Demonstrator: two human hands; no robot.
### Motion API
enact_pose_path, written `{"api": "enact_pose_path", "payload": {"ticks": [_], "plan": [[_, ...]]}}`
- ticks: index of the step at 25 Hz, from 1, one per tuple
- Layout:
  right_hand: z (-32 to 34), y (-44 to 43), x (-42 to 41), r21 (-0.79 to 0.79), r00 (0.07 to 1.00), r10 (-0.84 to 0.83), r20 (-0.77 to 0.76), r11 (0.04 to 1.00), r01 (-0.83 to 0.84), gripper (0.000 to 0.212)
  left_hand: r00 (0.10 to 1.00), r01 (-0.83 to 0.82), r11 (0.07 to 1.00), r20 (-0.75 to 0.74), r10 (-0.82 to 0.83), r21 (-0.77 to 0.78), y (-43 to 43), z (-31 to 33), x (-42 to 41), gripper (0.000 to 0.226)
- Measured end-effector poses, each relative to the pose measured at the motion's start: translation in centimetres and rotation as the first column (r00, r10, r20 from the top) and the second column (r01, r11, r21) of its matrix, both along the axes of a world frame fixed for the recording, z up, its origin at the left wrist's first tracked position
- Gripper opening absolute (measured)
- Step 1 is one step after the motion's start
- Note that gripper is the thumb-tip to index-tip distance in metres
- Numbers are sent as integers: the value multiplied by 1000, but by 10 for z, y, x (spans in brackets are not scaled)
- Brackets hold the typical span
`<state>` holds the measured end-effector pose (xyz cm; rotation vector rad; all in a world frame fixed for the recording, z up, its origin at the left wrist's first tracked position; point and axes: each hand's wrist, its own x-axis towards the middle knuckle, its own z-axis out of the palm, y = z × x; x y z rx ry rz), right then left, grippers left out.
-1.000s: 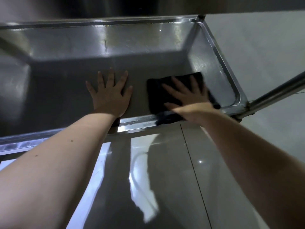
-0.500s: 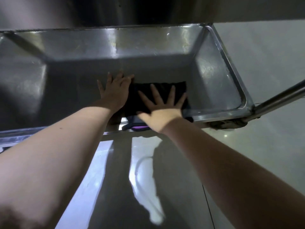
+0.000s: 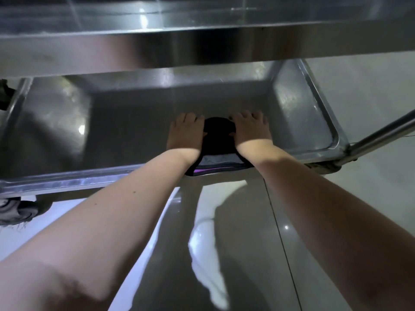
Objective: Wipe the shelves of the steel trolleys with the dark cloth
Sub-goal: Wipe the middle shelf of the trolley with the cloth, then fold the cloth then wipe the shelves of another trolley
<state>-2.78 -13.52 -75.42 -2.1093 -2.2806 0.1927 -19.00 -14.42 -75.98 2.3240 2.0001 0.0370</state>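
Observation:
The dark cloth (image 3: 219, 140) lies bunched on the lower shelf (image 3: 125, 122) of the steel trolley, near the front rim. Its near edge, showing a purple stripe, hangs over that rim. My left hand (image 3: 186, 132) rests palm down on the cloth's left edge. My right hand (image 3: 251, 129) rests palm down on its right edge. Both thumbs touch the cloth between them. The fingertips point to the back of the shelf and look slightly bent.
The trolley's upper shelf (image 3: 202, 48) juts out above my hands and hides the back of the lower shelf. A steel handle bar (image 3: 381, 133) slants up at the right corner. A caster wheel (image 3: 13, 212) stands lower left on glossy floor tiles (image 3: 247, 243).
My right hand slid the cloth leftward along the shelf to the middle. My left hand moved onto its left edge, and the cloth is now bunched between both hands. The view rose to the upper shelf.

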Motion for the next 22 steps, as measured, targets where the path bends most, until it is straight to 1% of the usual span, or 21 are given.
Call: {"api": "enact_pose_path", "payload": {"ticks": [2,4,6,8,9,12,15,17,18,22], "plan": [[18,-12,5,14,997,76,9,997,-76,32,994,60,998,-90,-60,0,-10,19,0,27],[41,-35,12,7,988,156,14,988,-156,28,984,155,988,-91,-153,12,-29,41,-7,22],[62,-65,19,57,976,213,-51,976,-210,24,975,215,977,-58,-215,6,-55,63,-13,24],[80,-94,25,105,952,275,-136,959,-262,23,964,255,967,-72,-256,-30,-78,87,-17,27],[89,-102,26,74,945,291,-152,956,-283,25,952,289,957,-93,-291,-34,-86,97,-18,29],[117,-109,26,-20,950,282,-133,958,-287,24,915,385,923,-125,-385,-21,-94,123,-23,33],[146,-119,23,-108,946,294,-139,945,-310,26,873,449,884,-144,-465,-131,-104,150,-26,32],[172,-128,23,-155,950,288,-120,940,-305,30,875,458,872,-86,-477,-175,-111,177,-26,32],[187,-131,23,-170,953,279,-117,940,-296,30,876,463,870,-59,-478,-168,-113,194,-28,33],[261,-135,25,-188,951,232,-202,944,-271,22,862,507,859,27,-507,-76,-117,276,-33,33]]}}
